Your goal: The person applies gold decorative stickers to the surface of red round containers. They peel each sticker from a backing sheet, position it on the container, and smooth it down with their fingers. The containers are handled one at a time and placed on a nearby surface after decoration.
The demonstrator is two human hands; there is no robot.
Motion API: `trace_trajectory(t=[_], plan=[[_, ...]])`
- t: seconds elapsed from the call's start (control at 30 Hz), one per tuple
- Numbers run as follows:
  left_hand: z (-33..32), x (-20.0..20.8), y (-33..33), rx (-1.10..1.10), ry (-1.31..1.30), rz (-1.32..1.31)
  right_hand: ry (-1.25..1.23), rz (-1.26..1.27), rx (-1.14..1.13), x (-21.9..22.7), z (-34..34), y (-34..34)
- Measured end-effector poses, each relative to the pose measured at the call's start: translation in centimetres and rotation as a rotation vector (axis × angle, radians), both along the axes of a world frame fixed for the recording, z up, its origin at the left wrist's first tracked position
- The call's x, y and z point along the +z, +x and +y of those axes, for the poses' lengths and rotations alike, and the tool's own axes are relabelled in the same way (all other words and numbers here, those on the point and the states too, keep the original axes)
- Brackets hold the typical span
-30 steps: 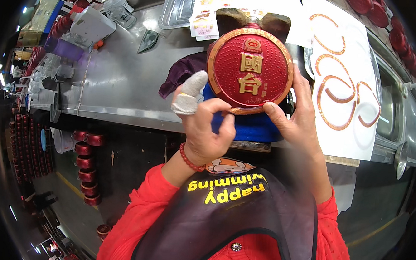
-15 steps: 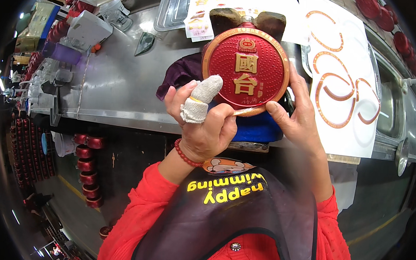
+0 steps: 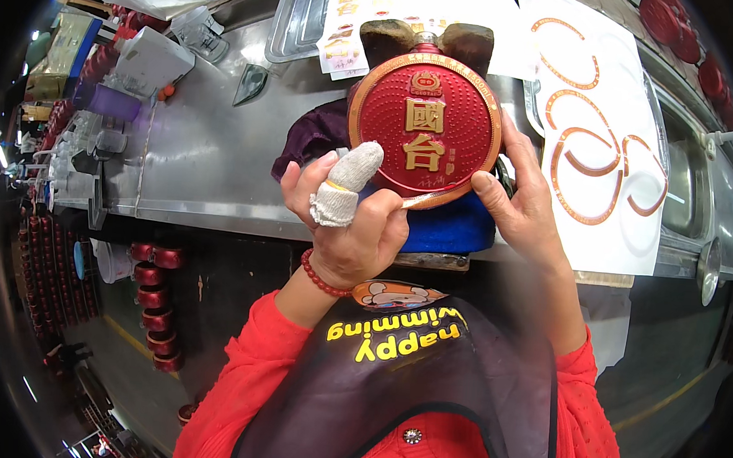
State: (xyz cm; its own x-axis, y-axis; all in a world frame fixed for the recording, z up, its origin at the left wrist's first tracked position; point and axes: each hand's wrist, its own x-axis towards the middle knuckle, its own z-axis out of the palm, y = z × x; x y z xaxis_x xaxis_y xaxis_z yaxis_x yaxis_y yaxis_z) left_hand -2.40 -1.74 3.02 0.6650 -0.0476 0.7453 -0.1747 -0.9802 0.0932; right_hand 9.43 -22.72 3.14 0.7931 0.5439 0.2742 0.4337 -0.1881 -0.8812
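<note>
A round, flat red bottle with raised gold characters and a dotted face is propped upright between two dark, worn pads. Around its rim runs an orange-gold decal strip. At the lower rim, my left hand pinches the strip's end between thumb and a finger. A white cloth finger cover, banded in yellow, sits on one of its fingers. My right hand grips the bottle's right edge, thumb on the front rim and fingers partly hidden behind. Blue and dark purple cloths lie beneath and beside the bottle.
White sheets with loose orange curved strips lie at right. Behind the bottle are printed decal sheets and a clear tray. A small glass-like piece rests on the steel table. Stacked red pieces stand lower left.
The bottle and left hand appear slightly lower and further left, along with much of the view. My right thumb sits a little higher on the rim.
</note>
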Motion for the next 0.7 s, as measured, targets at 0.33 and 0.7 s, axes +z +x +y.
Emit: trace_trajectory(t=[0.33, 0.7], plan=[[0.3, -0.9, -0.2, -0.020, -0.191, -0.003, -0.050, -0.067, -0.007, 0.1, 0.1, 0.0], [1.0, -1.1, -0.2, -0.096, -0.373, 0.070, 0.036, 0.046, -0.004, -0.2, 0.0, 0.4]])
